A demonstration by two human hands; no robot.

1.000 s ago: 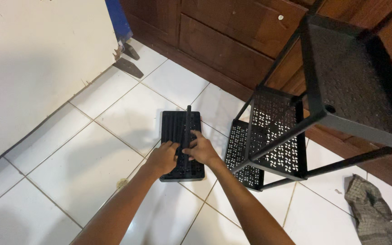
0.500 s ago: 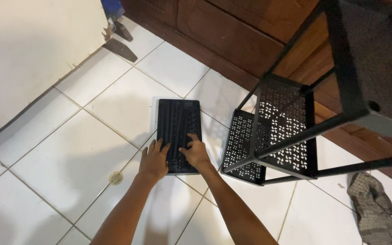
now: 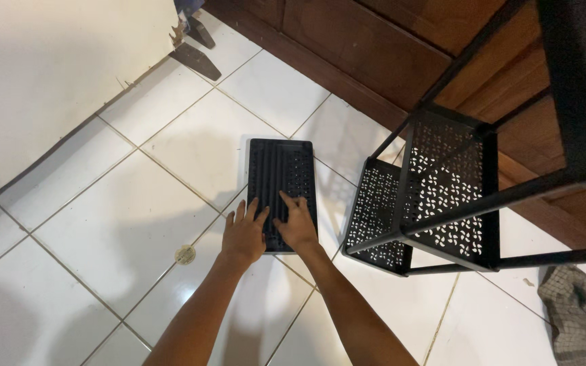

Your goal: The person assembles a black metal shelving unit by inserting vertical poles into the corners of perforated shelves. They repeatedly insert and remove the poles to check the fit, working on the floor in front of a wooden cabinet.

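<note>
Flattened since before, black panel (image 3: 281,181) (floor-level) under both hands (image 3: 269,230).

A black panel (image 3: 281,186) lies flat on the white tiled floor (image 3: 103,224). The left hand (image 3: 243,235) and right hand (image 3: 297,224) press open-palmed on the panel's near end (fingers spread). Just right of the panel stands a black metal rack (image 3: 435,196); farther right lies a grey rag (image 3: 578,312).
</note>
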